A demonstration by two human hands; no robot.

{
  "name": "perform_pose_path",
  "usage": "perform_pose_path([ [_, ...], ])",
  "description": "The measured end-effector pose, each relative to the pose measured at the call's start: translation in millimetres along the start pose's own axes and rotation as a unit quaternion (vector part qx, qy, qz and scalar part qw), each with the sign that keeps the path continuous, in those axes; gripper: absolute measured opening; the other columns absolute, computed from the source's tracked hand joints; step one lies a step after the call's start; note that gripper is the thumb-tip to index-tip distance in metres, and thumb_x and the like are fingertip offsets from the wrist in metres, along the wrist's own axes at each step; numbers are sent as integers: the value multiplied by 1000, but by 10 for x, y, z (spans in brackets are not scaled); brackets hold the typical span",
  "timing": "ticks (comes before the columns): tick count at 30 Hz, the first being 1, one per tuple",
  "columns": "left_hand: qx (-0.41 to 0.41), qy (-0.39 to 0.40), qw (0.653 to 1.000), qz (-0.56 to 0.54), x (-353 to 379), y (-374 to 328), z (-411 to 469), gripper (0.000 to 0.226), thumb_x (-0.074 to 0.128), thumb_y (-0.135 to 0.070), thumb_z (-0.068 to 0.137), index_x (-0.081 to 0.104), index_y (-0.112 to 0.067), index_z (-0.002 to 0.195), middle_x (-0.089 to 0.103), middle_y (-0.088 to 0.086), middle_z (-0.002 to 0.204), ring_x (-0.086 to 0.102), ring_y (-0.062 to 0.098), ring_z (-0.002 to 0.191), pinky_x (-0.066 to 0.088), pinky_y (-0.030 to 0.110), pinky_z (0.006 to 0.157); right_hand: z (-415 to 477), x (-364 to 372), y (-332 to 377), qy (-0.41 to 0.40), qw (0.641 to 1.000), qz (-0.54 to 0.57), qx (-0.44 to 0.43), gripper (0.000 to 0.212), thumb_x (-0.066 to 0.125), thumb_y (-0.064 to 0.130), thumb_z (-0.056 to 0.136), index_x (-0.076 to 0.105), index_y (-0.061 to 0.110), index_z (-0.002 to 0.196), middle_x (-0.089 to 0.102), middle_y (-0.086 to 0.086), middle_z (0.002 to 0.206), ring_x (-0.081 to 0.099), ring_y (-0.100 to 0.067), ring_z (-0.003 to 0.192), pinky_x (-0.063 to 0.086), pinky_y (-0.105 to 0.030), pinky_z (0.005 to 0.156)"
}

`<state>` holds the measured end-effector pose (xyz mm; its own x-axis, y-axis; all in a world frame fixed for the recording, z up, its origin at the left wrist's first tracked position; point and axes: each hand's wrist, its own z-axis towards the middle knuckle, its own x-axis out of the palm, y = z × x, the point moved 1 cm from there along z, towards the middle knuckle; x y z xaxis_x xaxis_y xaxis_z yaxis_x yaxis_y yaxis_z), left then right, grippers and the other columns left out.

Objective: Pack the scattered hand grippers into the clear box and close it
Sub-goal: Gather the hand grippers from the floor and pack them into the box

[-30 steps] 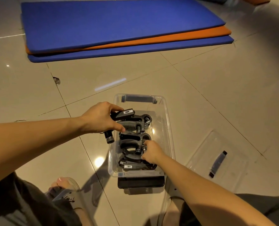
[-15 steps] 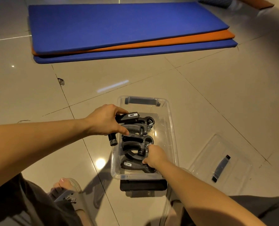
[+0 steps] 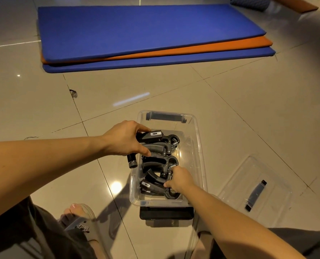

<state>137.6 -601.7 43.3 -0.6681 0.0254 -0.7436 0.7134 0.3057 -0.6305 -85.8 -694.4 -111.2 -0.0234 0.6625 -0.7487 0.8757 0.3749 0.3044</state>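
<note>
The likeliest trouble is the lid failing to seat: the black plastic hand gripper with a spring coil (image 3: 155, 139) in the left hand (image 3: 125, 140) has one handle end hanging outside the left wall of the clear plastic box (image 3: 199, 146), and it could stay propped on the rim. The left fingers are curled around its handles near the box's far-left part. The right hand (image 3: 179, 179) is closed on another black gripper (image 3: 155, 186) at the near end, fingertips pinching its looped end. A third gripper lies between them. The clear lid with a dark handle (image 3: 256, 193) lies on the floor just right of the box.
</note>
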Motion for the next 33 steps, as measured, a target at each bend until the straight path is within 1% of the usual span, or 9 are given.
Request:
perform_pose_path([
  [6, 26, 3, 1000, -6, 0, -87, 45, 76, 88, -47, 67, 61, -26, 135, 70, -10, 122, 63, 6, 105, 53, 27, 91, -133, -167, 43, 20, 997, 72, -11, 68, 85, 32, 80, 53, 12, 136, 66, -7, 121, 64, -24, 110, 49, -27, 84],
  [9, 38, -1, 999, 11, 5, -131, 79, 71, 87, -48, 65, 64, -28, 130, 71, -11, 116, 65, 7, 101, 53, 24, 84, -272, -509, 146, 17, 981, 192, -36, 63, 84, 25, 80, 56, 13, 135, 69, 0, 94, 67, -16, 90, 51, -26, 75],
  [13, 51, 35, 997, 48, -15, -194, 115, 68, 85, -48, 67, 65, -28, 129, 71, -12, 111, 65, 7, 98, 56, 30, 84, -508, -1123, 320, -19, 907, 415, -73, 22, 64, 24, 98, 69, 11, 115, 74, -14, 97, 72, -20, 80, 62, -38, 76],
  [15, 74, 60, 993, 67, -26, -249, 134, 64, 84, -47, 69, 66, -28, 127, 71, -13, 107, 65, 5, 95, 56, 32, 85, -631, -1350, 410, -21, 862, 499, -86, 26, 56, 28, 103, 69, 8, 111, 74, -18, 94, 73, -25, 77, 62, -35, 65],
  [24, 175, 109, 976, 71, -57, -428, 169, 63, 82, -51, 72, 61, -37, 130, 64, -25, 96, 59, -4, 89, 48, 23, 79, -882, -1416, 461, -32, 887, 451, -96, 13, 72, 22, 93, 77, 10, 94, 74, -2, 76, 68, -15, 64, 54, -25, 56],
  [26, 195, 64, 970, 128, -60, -419, 178, 66, 75, -59, 74, 57, -37, 134, 62, -22, 105, 56, -2, 98, 47, 29, 90, -871, -1429, 455, -52, 877, 470, -85, 13, 71, 19, 93, 76, 7, 95, 72, -2, 71, 65, -14, 62, 55, -25, 57],
  [29, 177, -105, 957, 204, -144, -423, 224, 82, 67, -65, 77, 41, -32, 147, 52, -5, 133, 44, 14, 124, 34, 37, 108, -854, -1482, 412, -114, 834, 539, -39, 15, 70, 12, 94, 72, -1, 99, 68, -10, 74, 64, -13, 58, 56, -26, 56],
  [31, 96, -170, 966, 168, -205, -431, 241, 87, 73, -60, 76, 37, -29, 149, 50, 1, 139, 45, 20, 127, 38, 40, 107, -865, -1493, 380, -145, 789, 596, -7, 18, 69, 11, 94, 69, -5, 102, 67, -15, 78, 66, -16, 59, 59, -26, 57],
  [33, -11, -144, 985, 92, -216, -409, 245, 85, 76, -57, 78, 42, -22, 147, 57, 5, 133, 55, 23, 119, 48, 41, 99, -893, -1460, 382, -158, 736, 658, 17, 17, 68, 8, 95, 66, -6, 104, 68, -17, 80, 68, -20, 65, 61, -28, 60],
])
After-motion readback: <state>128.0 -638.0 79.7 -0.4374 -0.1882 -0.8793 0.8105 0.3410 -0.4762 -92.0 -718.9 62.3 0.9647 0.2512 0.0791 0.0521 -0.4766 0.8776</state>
